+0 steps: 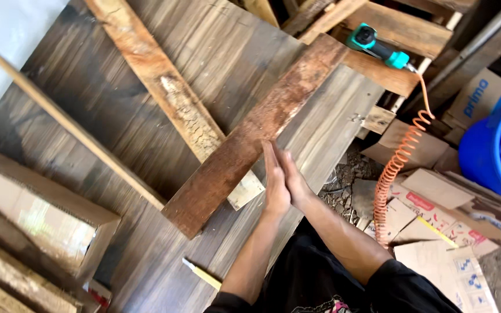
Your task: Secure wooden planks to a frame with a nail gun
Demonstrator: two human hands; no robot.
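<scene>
My left hand point(275, 184) and my right hand point(294, 179) are pressed flat together, palm to palm, fingers straight, with nothing held between them. They hover just past the right edge of a long reddish-brown plank point(250, 139) that lies diagonally on the wooden work surface point(123, 116). Under this plank lies a paler, weathered plank point(166, 90), crossing it. Both forearms reach in from the bottom of the view.
A thin wooden strip point(71, 124) runs diagonally at left, beside a wooden frame point(47, 214). A teal air tool point(378, 46) with an orange coiled hose point(398, 168) rests at top right. A blue bucket point(494, 150), flattened cardboard point(436, 232) and a yellow pencil-like tool point(203, 274) lie around.
</scene>
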